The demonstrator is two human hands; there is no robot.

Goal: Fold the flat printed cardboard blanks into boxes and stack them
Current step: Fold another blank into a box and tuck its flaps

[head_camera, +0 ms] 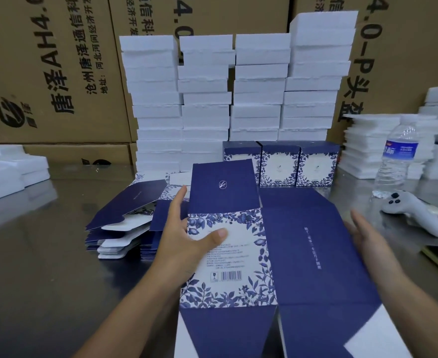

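A flat navy and white floral cardboard blank (298,244) is held up in front of me over the metal table. My left hand (184,239) grips its left edge, thumb across the floral panel and fingers behind. My right hand (367,236) touches the blank's right edge with fingers straight. A pile of more flat blanks (125,223) lies to the left on the table. Three folded printed boxes (280,164) stand in a row behind the blank.
Tall stacks of white foam blocks (228,99) rise at the back before brown cartons (45,73). More foam (8,169) lies far left and at the right (383,143). A water bottle (396,161) and a white controller (416,213) sit at the right.
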